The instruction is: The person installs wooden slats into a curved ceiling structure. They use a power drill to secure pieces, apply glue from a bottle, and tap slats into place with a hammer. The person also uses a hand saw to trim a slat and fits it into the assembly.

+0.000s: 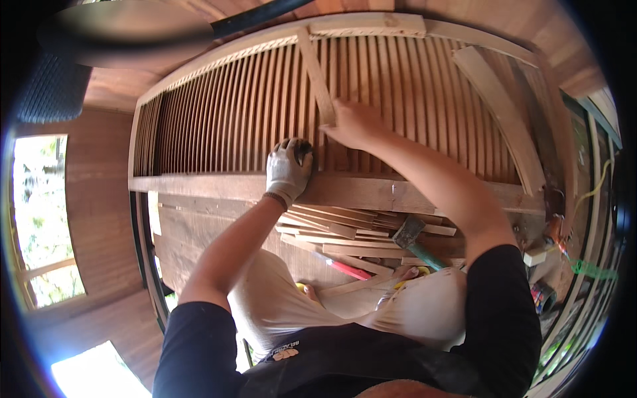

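Note:
A large wooden louvered panel (245,113) with many narrow slats lies across in front of me. My left hand (289,170), in a white glove with dark fingers, is curled over the panel's near rail (358,191). What lies under its fingertips is hidden. My right hand (355,125), bare, is closed round the near end of a wooden strip (314,69). That strip slants over the slats, its far end at the panel's far rail (371,24).
Loose wooden slats (358,232) are piled below the near rail. On them lie a hammer (409,232) with a green handle and a red-handled tool (348,268). A wider board (501,116) slants across the panel's right end. Windows (46,212) stand at the left.

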A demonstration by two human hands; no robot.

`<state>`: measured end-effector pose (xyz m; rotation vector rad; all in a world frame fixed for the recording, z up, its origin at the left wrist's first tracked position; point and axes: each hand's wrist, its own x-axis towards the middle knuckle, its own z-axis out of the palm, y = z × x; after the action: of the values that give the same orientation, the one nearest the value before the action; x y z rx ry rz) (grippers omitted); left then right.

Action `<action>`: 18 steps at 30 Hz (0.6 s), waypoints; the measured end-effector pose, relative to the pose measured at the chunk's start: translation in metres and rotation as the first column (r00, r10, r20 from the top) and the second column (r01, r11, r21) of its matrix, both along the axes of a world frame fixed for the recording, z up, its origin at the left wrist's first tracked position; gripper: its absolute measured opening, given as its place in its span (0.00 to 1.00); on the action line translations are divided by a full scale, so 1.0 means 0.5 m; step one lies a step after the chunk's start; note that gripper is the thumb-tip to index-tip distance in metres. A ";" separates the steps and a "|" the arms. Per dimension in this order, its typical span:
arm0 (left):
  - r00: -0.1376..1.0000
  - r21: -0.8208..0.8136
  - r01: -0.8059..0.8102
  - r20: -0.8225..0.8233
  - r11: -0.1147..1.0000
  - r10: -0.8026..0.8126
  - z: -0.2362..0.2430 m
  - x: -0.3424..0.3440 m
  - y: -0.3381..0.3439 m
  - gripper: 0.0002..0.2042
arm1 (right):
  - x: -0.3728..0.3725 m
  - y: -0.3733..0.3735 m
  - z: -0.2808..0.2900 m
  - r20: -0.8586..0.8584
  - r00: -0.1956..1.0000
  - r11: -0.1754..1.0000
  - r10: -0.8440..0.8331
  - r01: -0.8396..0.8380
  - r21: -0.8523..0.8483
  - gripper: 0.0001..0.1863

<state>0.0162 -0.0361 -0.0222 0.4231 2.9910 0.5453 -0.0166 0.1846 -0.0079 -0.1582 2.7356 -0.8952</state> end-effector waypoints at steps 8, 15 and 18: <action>0.998 -0.103 -0.012 0.053 0.995 0.018 -0.016 -0.008 0.004 0.20 | -0.022 0.007 -0.048 0.085 0.881 0.797 -0.466 0.460 -0.392 0.20; 0.997 -0.114 0.038 0.069 0.993 -0.031 0.000 -0.012 0.010 0.18 | 0.171 0.099 0.012 0.205 0.736 0.571 -0.645 0.642 -0.511 0.20; 0.998 -0.153 0.029 0.062 0.988 -0.020 -0.008 -0.012 0.010 0.21 | 0.182 0.114 0.000 0.299 0.699 0.527 -0.650 0.698 -0.485 0.23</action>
<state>0.0102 -0.0309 -0.0264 0.4225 2.9386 0.3158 0.0742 0.2418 -0.0076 0.9025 2.3207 -1.8632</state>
